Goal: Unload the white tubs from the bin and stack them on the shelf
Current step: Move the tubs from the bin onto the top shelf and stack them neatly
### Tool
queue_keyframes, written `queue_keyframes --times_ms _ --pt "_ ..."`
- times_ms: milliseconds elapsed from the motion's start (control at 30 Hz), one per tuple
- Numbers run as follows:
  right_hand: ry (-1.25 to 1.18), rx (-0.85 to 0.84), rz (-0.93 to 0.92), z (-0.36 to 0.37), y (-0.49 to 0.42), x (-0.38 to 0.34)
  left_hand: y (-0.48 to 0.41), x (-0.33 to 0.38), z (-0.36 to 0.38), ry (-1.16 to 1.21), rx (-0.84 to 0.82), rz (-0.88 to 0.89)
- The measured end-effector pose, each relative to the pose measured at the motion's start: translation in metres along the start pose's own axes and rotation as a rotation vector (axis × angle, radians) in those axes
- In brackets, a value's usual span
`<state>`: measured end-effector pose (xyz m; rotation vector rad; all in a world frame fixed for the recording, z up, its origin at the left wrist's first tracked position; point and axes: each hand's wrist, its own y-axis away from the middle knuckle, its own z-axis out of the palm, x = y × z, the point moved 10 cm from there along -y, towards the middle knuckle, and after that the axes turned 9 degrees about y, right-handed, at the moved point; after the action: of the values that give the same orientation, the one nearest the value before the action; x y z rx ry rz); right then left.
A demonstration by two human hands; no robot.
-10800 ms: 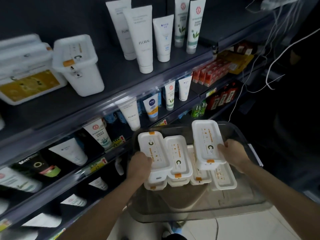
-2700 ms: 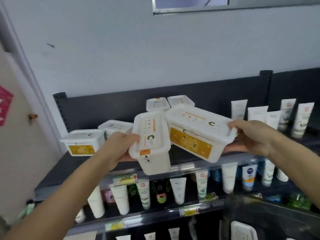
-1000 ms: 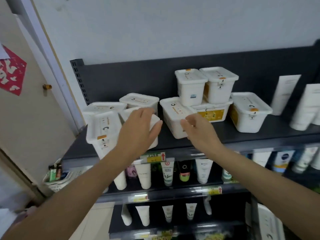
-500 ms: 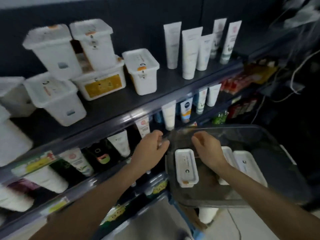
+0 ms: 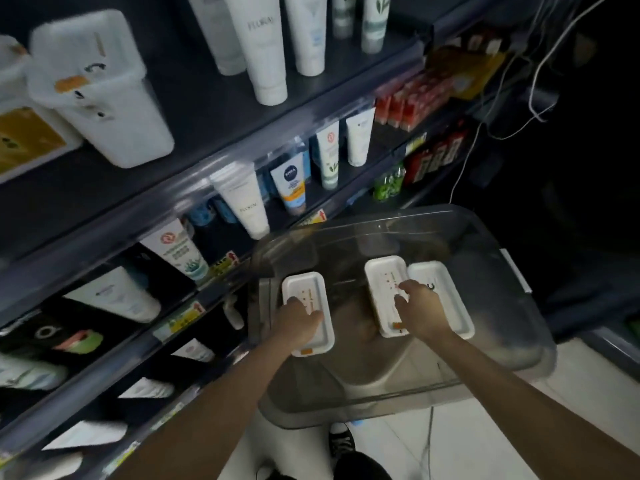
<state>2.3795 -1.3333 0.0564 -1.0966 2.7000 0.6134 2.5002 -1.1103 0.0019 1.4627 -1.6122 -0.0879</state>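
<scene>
A clear plastic bin [image 5: 512, 271] holds three white tubs with lids up. My left hand [image 5: 300, 323] is down inside the bin, fingers laid over the near end of the left tub [image 5: 304, 287] and gripping it. My right hand [image 5: 420, 311] grips the middle tub [image 5: 382, 275], which stands against the right tub [image 5: 453, 306]. All three tubs rest on the bin floor. On the dark top shelf [image 5: 214, 112] at the upper left stands a blurred white tub [image 5: 104, 98] placed earlier, with another one beside it partly cut off.
White cosmetic tubes [image 5: 266, 53] stand on the top shelf to the right of the tubs. Lower shelves carry more tubes [image 5: 292, 183] and red boxes [image 5: 412, 102]. White cables [image 5: 540, 64] hang at the right. My shoe [image 5: 341, 441] is on the pale floor below the bin.
My view has tipped down from the shelf to the bin. Both hands, empty above the bin's rim half a second ago, have dropped inside onto the tubs.
</scene>
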Motion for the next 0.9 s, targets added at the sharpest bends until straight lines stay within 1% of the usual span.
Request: queue_keyframes --times_ms 67,167,267,367,467,700,800,900 --pt "0.071 -0.031 0.027 0.003 -0.014 0.018 -0.014 -0.016 0.015 0.051 -0.026 -0.104" --pt "0.114 -0.103 0.055 0.015 -0.033 0.04 -0.028 -0.032 0.034 0.108 -0.039 -0.231" --pt "0.191 -0.185 0.026 0.035 -0.041 0.045 -0.032 -0.042 0.049 0.125 -0.033 -0.336" --pt "0.366 -0.268 -0.128 0.063 -0.038 0.028 -0.035 -0.042 0.058 0.063 -0.017 -0.361" --pt "0.514 -0.3 -0.3 0.092 -0.031 0.01 -0.037 -0.042 0.057 -0.022 0.014 -0.392" --pt "0.813 -0.283 -0.414 0.109 -0.028 -0.004 -0.047 -0.046 0.059 -0.027 0.038 -0.424" --pt "0.863 -0.271 -0.454 0.112 -0.021 -0.007 -0.046 -0.044 0.06 -0.001 0.064 -0.42" --pt "0.85 -0.307 -0.493 0.12 -0.015 -0.006 -0.042 -0.045 0.055 -0.019 0.108 -0.422"
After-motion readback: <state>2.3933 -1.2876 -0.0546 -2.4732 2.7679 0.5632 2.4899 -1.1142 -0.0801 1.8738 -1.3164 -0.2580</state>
